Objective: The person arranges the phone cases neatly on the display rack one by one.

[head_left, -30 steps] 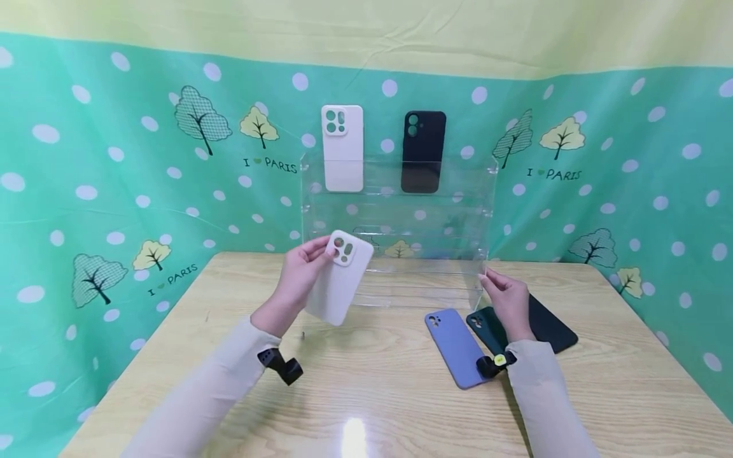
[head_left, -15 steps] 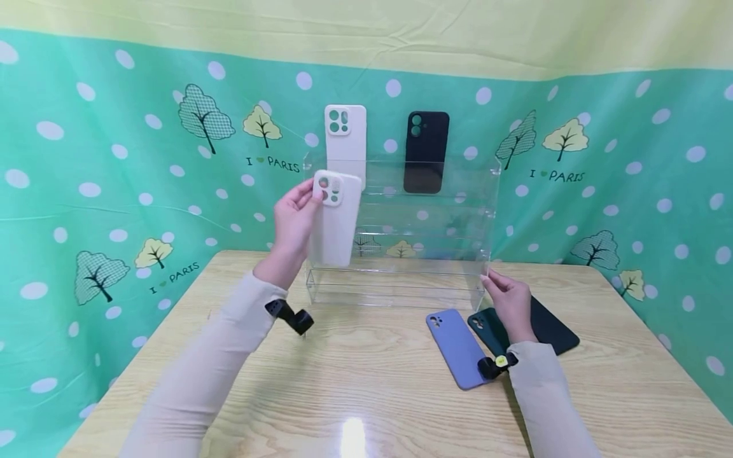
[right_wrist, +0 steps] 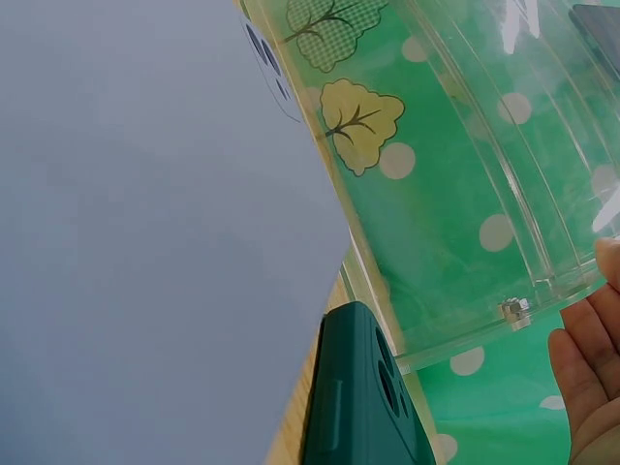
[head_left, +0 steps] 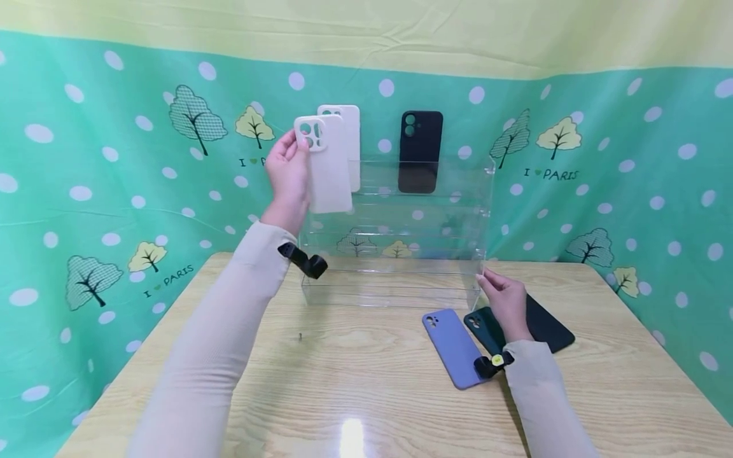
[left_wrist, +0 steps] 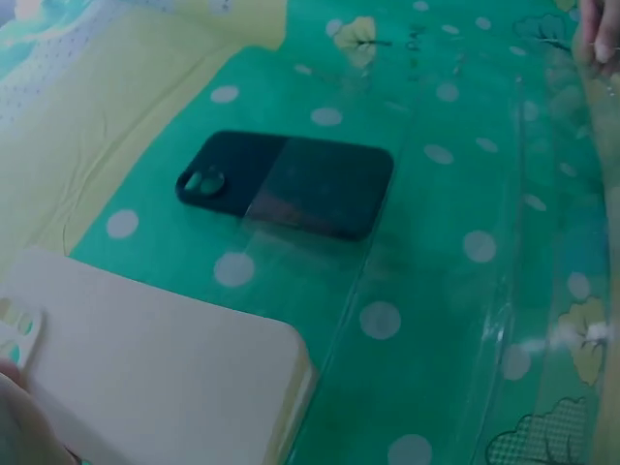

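My left hand (head_left: 289, 175) pinches a white phone case (head_left: 329, 181) by its camera end, raised at the upper left of a clear acrylic display stand (head_left: 395, 272). The held case partly covers another white phone case (head_left: 354, 140), which stands in the top tier. Also in that tier is a black phone case (head_left: 420, 152), seen sideways in the left wrist view. With thumb and fingers, my right hand (head_left: 506, 302) grips the stand's lower right edge. In the right wrist view, those fingers (right_wrist: 586, 378) meet the clear side panel.
On the table (head_left: 355, 375), right of centre, lie a lavender phone case (head_left: 455, 350), a dark green one (head_left: 485, 326) and a black one (head_left: 552, 324), the last two partly under my right forearm and hand. A patterned green curtain (head_left: 143, 210) hangs behind.
My left hand has lifted the white phone case from low in front of the stand up to the top tier, tilting it more upright. The right hand keeps its grip on the stand.
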`<move>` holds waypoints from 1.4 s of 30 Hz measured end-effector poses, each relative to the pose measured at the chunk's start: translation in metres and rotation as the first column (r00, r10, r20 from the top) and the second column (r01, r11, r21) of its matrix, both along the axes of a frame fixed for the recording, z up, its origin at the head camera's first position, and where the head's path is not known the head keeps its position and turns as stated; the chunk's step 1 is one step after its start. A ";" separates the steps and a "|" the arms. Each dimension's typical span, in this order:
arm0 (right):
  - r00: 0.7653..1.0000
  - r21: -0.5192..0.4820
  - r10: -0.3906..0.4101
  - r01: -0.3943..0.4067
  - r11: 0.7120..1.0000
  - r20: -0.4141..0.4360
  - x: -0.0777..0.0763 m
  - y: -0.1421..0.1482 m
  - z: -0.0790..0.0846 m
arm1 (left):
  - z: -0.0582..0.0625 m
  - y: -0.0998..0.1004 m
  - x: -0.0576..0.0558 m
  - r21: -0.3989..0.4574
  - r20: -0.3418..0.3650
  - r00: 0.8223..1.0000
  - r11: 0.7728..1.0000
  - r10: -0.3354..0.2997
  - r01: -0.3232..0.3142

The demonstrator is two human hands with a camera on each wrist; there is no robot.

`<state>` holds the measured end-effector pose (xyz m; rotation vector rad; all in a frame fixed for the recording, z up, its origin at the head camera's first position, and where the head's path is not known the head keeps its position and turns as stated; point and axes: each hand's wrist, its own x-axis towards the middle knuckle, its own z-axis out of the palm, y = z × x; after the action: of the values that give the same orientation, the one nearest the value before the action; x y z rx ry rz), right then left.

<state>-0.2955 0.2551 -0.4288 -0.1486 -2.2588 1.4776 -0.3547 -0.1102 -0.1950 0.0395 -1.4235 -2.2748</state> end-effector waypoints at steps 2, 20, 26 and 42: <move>1.000 -0.001 0.000 0.000 1.000 -0.002 -0.001 0.000 0.000 | 0.002 -0.001 -0.008 0.039 -0.020 1.000 0.999 0.016 -0.015; 1.000 0.007 -0.007 0.007 1.000 -0.009 -0.004 -0.001 -0.003 | -0.011 0.009 -0.037 0.098 -0.061 0.996 0.994 0.062 -0.056; 1.000 0.015 -0.008 0.008 1.000 -0.004 -0.005 0.000 -0.004 | -0.021 0.012 -0.036 0.041 -0.061 0.994 0.996 0.086 -0.084; 1.000 0.007 -0.007 0.007 1.000 -0.016 -0.003 0.002 -0.003 | -0.050 0.019 -0.025 -0.095 -0.017 0.989 0.984 0.148 -0.149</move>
<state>-0.2986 0.2569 -0.4314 -0.1424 -2.2479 1.4624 -0.3796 -0.0909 -0.2452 0.1011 -1.4721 -2.0815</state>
